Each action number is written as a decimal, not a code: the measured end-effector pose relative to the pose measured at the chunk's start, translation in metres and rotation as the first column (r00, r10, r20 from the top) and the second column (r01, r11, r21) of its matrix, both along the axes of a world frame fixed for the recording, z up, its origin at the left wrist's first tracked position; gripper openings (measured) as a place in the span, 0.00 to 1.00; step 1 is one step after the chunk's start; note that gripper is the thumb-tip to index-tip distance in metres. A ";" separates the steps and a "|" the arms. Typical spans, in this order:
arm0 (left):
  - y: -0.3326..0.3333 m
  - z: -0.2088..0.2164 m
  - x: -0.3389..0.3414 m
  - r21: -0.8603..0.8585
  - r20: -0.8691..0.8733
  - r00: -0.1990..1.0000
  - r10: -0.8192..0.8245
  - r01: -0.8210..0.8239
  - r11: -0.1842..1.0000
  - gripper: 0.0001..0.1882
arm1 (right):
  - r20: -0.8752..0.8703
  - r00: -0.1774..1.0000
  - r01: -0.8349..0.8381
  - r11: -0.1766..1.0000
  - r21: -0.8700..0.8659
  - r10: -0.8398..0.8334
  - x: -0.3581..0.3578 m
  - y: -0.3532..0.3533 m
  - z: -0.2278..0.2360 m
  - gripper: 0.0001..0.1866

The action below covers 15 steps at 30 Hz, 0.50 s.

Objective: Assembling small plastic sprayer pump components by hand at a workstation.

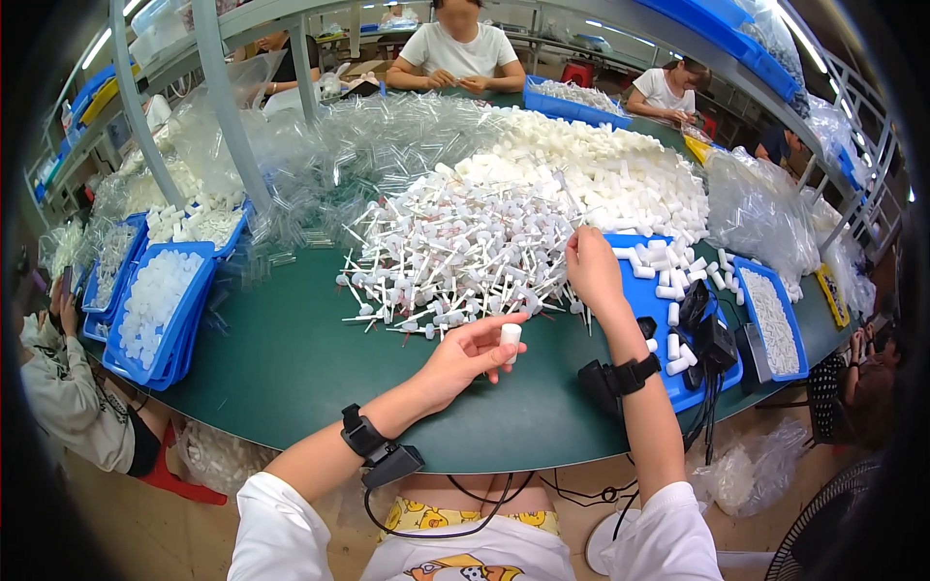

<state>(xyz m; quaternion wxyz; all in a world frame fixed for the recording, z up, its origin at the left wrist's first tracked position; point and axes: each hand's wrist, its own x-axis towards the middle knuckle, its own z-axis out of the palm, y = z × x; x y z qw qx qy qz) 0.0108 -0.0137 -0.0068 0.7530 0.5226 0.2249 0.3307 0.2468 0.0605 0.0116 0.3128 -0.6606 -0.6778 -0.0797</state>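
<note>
Over the near middle of the green table, my left hand point(469, 360) pinches a small white plastic cap point(511, 339), a short cylinder held upright between thumb and fingers. My right hand point(593, 263) reaches to the right edge of a heap of white applicator wands point(455, 247), thin stems with round collars and some reddish tips. Its fingers are closed together, and whatever lies between them is too small to make out. Behind and right of that heap spreads a big pile of similar white caps point(620, 169).
Clear plastic tubes point(358, 145) are heaped at the back left. Blue trays of white parts stand left point(155, 310) and right point(772, 320). Beside my right forearm, a blue tray point(635, 290) holds caps and black cabled devices point(715, 341). Grey posts point(231, 116) rise at left; people sit around.
</note>
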 end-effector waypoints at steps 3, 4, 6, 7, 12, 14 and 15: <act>0.000 -0.001 0.001 -0.017 0.051 0.998 -0.024 0.025 1.000 0.25 | -0.031 0.998 0.065 0.997 0.045 -0.063 -0.012 -0.013 0.013 0.06; 0.000 -0.002 0.002 -0.027 0.062 0.998 -0.022 0.024 0.999 0.25 | -0.039 0.998 0.059 0.997 0.045 -0.057 -0.016 -0.018 0.018 0.06; -0.002 0.001 0.004 -0.043 0.072 0.997 -0.014 0.018 0.999 0.25 | -0.329 0.940 0.115 0.992 0.050 -0.093 -0.027 -0.031 0.033 0.06; -0.003 0.002 0.004 -0.061 0.080 0.997 -0.003 0.008 0.998 0.25 | -0.330 0.940 0.109 0.993 0.050 -0.087 -0.030 -0.035 0.035 0.06; 0.000 0.005 0.003 -0.021 0.044 0.999 0.020 -0.019 1.000 0.24 | -0.762 0.442 -0.411 0.862 0.296 0.473 -0.042 -0.057 0.020 0.05; 0.001 0.005 0.003 -0.002 0.018 0.999 0.031 -0.031 1.000 0.23 | -0.875 0.234 -0.515 0.817 0.258 0.424 -0.046 -0.070 0.020 0.07; 0.001 0.005 0.003 -0.009 0.028 0.998 0.059 -0.059 0.998 0.23 | -0.876 0.229 -0.519 0.815 0.259 0.424 -0.048 -0.073 0.022 0.07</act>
